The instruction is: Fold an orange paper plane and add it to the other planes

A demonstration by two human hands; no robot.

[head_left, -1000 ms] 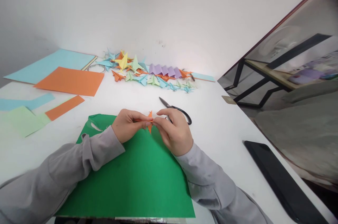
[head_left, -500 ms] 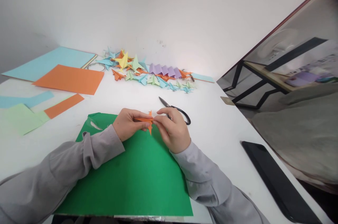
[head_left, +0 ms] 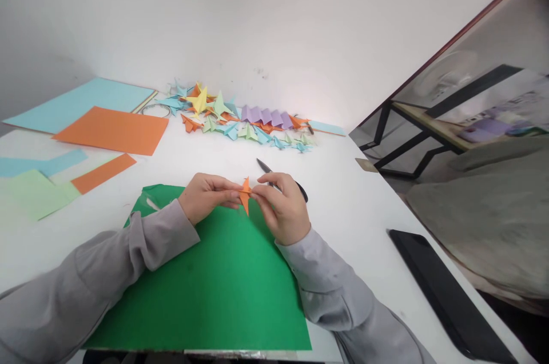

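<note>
A small folded orange paper bird (head_left: 245, 197) is pinched between my two hands, above the far part of a green sheet (head_left: 214, 295). My left hand (head_left: 209, 197) grips its left end between thumb and fingers. On the other side, my right hand (head_left: 283, 207) pinches the right end with thumb and index finger. The pointed wings stick out toward and away from me. Just behind my right hand lie scissors (head_left: 263, 166) with black handles, partly hidden by that hand.
Folded paper pieces (head_left: 199, 101) in several colours are heaped along the wall, with a pleated purple strip (head_left: 266, 116). At left are an orange sheet (head_left: 115, 130), a light blue sheet (head_left: 81, 102) and paper offcuts (head_left: 40, 195). A dark phone-like slab (head_left: 446, 290) lies at right.
The orange paper bird has been turned slightly, so its wings show broader and less of its body shows by my left fingers. My left hand has shifted a little left; both hands keep their pinch.
</note>
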